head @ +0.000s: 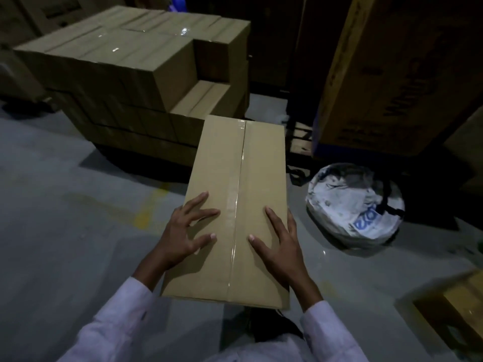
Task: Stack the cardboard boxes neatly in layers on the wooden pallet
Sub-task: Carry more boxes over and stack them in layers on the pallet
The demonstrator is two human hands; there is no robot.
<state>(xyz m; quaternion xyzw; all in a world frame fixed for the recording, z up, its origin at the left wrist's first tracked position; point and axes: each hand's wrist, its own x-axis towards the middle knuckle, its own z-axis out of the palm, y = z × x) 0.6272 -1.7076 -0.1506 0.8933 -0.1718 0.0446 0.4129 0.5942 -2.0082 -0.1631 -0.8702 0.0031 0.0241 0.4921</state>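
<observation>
Left hand (180, 231) and right hand (282, 244) rest spread, straight fingers (200, 201) atop a tape-sealed cardboard box (235, 163), contents hidden, near stacked boxes (125, 66).

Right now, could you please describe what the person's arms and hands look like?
Both arms wear long, loose whitish sleeves, the left sleeve and the right sleeve, each ending at the wrist. The left hand and the right hand are bare: no gloves, rings or watch show.

Left hand (183, 231) and right hand (281, 244) rest spread atop a taped cardboard box (235, 163).
</observation>
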